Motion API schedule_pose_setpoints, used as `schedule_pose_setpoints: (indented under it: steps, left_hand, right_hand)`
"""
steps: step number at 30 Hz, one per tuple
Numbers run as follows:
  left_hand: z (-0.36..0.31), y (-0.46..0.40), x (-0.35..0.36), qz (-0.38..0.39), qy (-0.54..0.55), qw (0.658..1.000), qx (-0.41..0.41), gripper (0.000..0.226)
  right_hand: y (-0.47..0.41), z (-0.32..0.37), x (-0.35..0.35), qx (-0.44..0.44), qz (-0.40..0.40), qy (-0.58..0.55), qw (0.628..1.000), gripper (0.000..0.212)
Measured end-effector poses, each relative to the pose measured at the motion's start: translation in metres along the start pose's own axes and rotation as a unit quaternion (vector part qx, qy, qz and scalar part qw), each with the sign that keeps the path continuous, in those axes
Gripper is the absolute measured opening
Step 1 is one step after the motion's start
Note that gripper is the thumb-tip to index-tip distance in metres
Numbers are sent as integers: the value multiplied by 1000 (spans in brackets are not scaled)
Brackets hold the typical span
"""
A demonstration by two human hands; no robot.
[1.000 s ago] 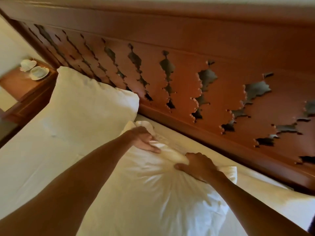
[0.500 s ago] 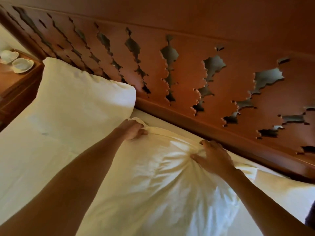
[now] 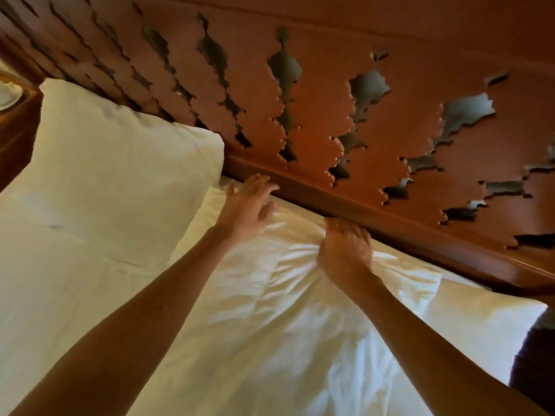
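The left hand (image 3: 249, 205), fingers straight and spread, rests on the top corner of a white pillow (image 3: 270, 313). The right hand (image 3: 345, 252) grips bunched fabric at its top edge. The pillow lies on the bed (image 3: 42, 283) against the carved wooden headboard (image 3: 315, 115), beside a second pillow (image 3: 114, 163).

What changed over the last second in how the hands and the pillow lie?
Both hands pushed the near pillow up the bed until its top edge reached the wooden headboard. The left hand let go of its corner and now stretches straight fingers toward the headboard rail. The right hand kept its grip on the bunched fabric. The far pillow stayed leaning against the headboard.
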State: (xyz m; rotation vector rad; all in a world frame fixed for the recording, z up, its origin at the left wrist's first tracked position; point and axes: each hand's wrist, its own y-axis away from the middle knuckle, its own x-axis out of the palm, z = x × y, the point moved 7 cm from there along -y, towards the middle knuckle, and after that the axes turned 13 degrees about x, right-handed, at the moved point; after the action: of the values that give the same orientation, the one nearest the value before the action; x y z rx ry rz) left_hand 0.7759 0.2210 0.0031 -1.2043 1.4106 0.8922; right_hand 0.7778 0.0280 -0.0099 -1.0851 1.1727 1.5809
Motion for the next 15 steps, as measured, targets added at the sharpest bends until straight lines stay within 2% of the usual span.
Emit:
schedule_pose_setpoints:
  steps: [1, 3, 4, 5, 7, 9, 11, 13, 14, 15]
  left_hand:
    - [-29, 3, 8, -15, 27, 998, 61, 41]
    - [-60, 26, 36, 65, 0, 981, 184, 47]
    - [-44, 42, 50, 111, -37, 973, 198, 51]
    - [-15, 61, 59, 136, -73, 974, 168, 55]
    - [60, 89, 57, 168, -153, 973, 33, 58]
    - [102, 94, 45, 214, -182, 955, -92, 62]
    - [91, 73, 33, 208, -182, 950, -146, 64]
    - [48, 48, 23, 128, -99, 975, -151, 63]
    - [19, 40, 21, 79, -61, 989, -105, 62]
    - [-11, 38, 27, 54, -36, 998, -16, 61]
  right_hand:
    - [10, 15, 3, -20, -20, -40, 999, 44]
    - [26, 14, 25, -36, -6, -56, 998, 54]
    - [31, -6, 39, -20, 32, -32, 999, 65]
    - [36, -39, 52, 9, 65, 5, 998, 75]
    - [45, -117, 62, 83, 79, 45, 992, 86]
    - [50, -163, 54, 130, 65, 59, 988, 82]
    - [45, -158, 40, 152, 67, 82, 983, 70]
    - [32, -117, 25, 145, 30, 56, 987, 65]
    - [27, -90, 17, 138, 4, 20, 990, 65]
    - [23, -63, 13, 123, -12, -15, 992, 65]
